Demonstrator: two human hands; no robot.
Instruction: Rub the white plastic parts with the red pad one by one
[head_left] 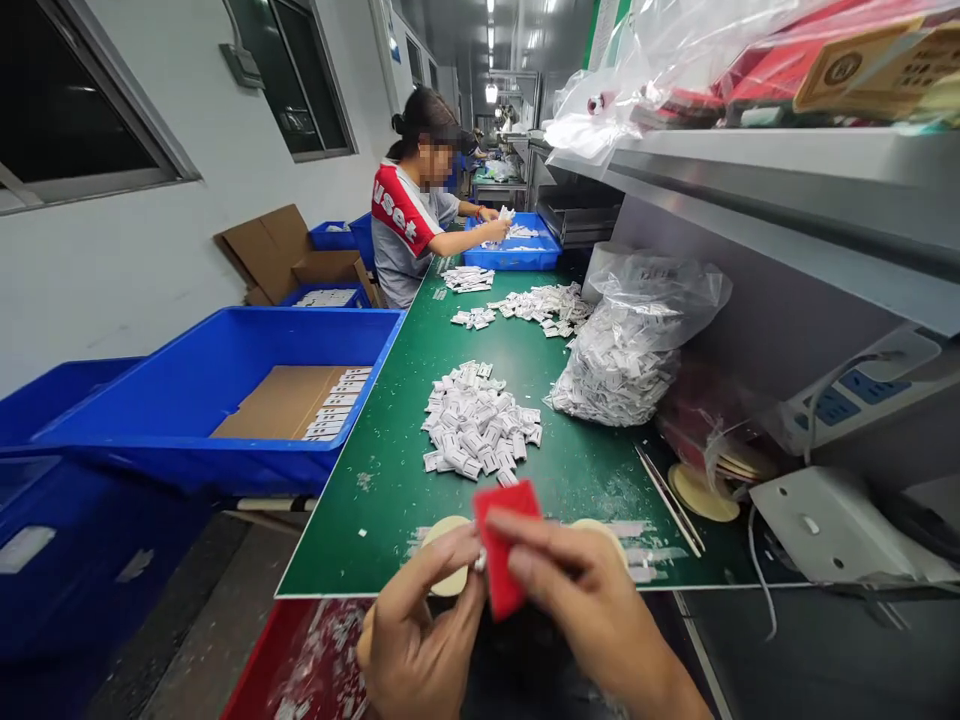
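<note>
— Over the bench's [337, 560] near edge: red rectangular piece [498, 572], right hand [592, 590] gripping it from the right; left hand [424, 620] fingers pinching a small white part [480, 562], blurred.
— Handling?
— Red piece presumably light, stiffish; hold by its long edges.

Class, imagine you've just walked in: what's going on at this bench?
The person's right hand holds a flat red piece, while the left hand pinches a small white item beside it, mostly hidden. Ahead, a heap of white parts lies on the green table. Further along, a co-worker handles white pieces over a blue tray.
</note>
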